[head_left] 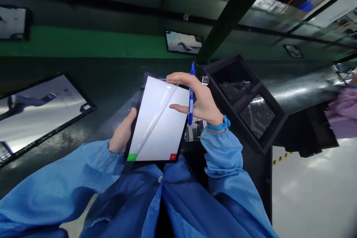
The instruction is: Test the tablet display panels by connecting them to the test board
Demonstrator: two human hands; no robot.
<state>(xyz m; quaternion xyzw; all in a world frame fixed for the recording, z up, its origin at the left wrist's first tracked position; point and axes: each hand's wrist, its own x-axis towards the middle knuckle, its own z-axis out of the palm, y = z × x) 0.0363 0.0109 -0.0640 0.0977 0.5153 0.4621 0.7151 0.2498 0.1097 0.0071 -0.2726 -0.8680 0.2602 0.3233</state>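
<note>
Holding the lit tablet (156, 139) above our lap at the counter (111, 72), we have the left hand (122, 132) clamped on its left edge. Over the white screen a clear film (159, 114) rises in a long diagonal curl, so we judge the film work midway: part looks lifted, while the rest, seemingly flat, is left to deal with. Our right hand (203, 99) carries a blue pen (191, 98), thumb and forefinger apart, one fingertip at the film's top edge. Farther out, a black tray (249, 96) sits to the right, a large panel (57, 106) to the left, and a small panel (184, 42) on the green strip (106, 41) beyond.
</note>
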